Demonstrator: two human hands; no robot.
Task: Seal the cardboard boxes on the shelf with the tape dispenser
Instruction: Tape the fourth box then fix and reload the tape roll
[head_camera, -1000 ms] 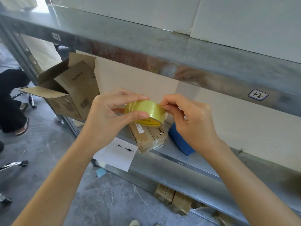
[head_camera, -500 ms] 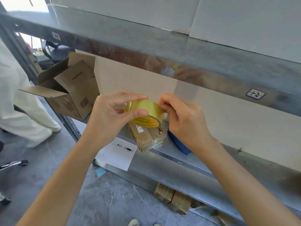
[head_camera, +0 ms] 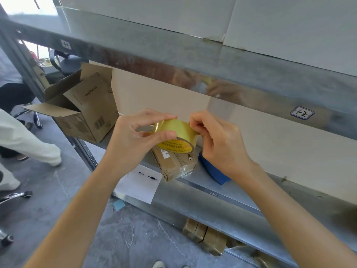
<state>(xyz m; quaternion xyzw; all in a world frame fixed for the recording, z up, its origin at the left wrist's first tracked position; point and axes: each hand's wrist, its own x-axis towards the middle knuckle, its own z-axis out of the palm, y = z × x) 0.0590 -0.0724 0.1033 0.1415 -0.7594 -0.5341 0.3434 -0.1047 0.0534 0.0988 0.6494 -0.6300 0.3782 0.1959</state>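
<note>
Yellow-tinted roll of clear packing tape (head_camera: 176,136) is held up in front of the grey metal shelf (head_camera: 228,190), between both hands, in the head view. The left hand (head_camera: 133,140) has it in a firm grip, forefinger over the top of the roll and thumb across its near face, the other fingers curled behind. The right hand (head_camera: 220,146) is closed to a fine pinch, its fingertips (head_camera: 193,123) pressed on the roll's upper right edge, seemingly picking for the loose end; no free strip shows. The roll's printed core faces down and towards the camera, so its axis tilts that way. Just below and behind it a small brown cardboard box wrapped in clear tape (head_camera: 177,167) lies on the shelf, its long axis running away from the shelf's front edge, closer to the right hand. A larger brown cardboard box with open flaps (head_camera: 88,115) stands well to the left, nearer the left hand. A flat blue object (head_camera: 215,172) lies beside the small box and a white paper sheet (head_camera: 140,184) overhangs the shelf edge. My guess: the end must come free before any box is sealed
</note>
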